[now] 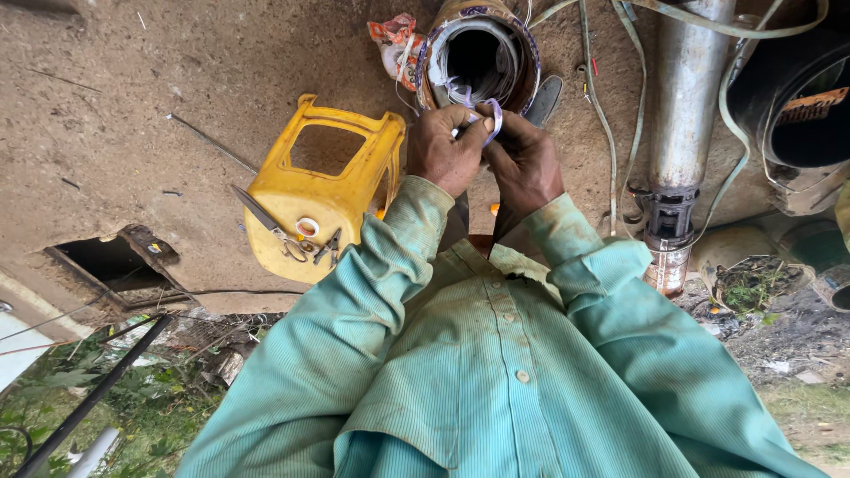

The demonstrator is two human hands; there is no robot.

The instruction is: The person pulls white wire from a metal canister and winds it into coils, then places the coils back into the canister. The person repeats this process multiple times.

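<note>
A: What do the hands hold?
B: The left hand (447, 152) and right hand (524, 159) meet below the round motor casing (478, 57). Both grips pinch a pale tape strip (492, 119), looped up between them.
A: Which is nearer the casing?
B: Both about equal; its opening lies just ahead, facing them. A yellow stool (319, 190) sits left.

Ground (177, 80): rough, matt packed earth, dusty. Stool (323, 190): yellow plastic, scuffed, dull sheen. Pliers (329, 248) and scissors (270, 226) on it: bare metal, worn. Pipe (686, 88): grey metal, smooth, faintly glossy, stained. Cylinder (478, 57): metal, rusty rim, wound inside with pale glossy strip. Strip (494, 119) at the fingers (460, 124): thin, smooth, plastic-like. Shirt (496, 372): green ribbed cloth, matt, soiled.
</note>
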